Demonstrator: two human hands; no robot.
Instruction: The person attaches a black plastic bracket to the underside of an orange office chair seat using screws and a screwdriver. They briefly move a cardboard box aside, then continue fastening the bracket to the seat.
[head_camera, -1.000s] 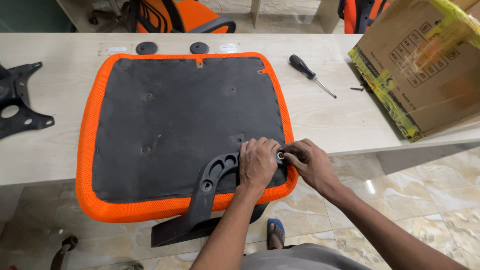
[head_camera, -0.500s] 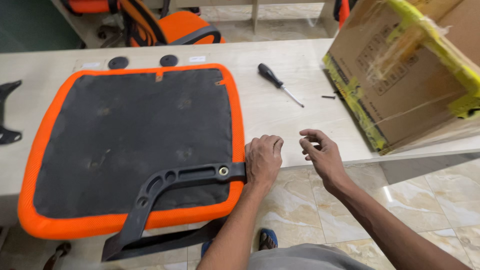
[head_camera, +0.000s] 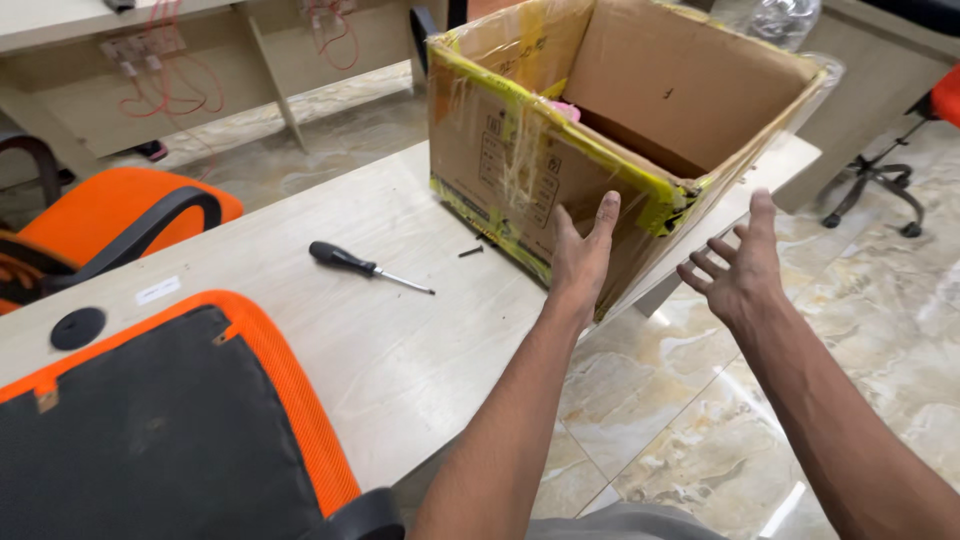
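Observation:
My left hand (head_camera: 580, 250) reaches forward with fingers spread, right in front of the near corner of a large open cardboard box (head_camera: 620, 110) with yellow tape along its edges. My right hand (head_camera: 738, 270) is open too, palm turned inward, to the right of that corner, over the floor. Neither hand holds anything. The box stands on the pale table (head_camera: 400, 330) at its right end. An orange-rimmed chair seat with a black underside (head_camera: 170, 430) lies on the table at the lower left, with a black armrest bracket (head_camera: 365, 518) at its edge.
A black-handled screwdriver (head_camera: 360, 266) and a small dark screw (head_camera: 470, 252) lie on the table between seat and box. A black round cap (head_camera: 77, 327) sits at the left. An orange office chair (head_camera: 110, 225) stands behind the table; another chair base (head_camera: 870, 190) at right.
Both hands left the armrest bracket on the seat and swung right toward the cardboard box, opening wide. The view turned right and up with them.

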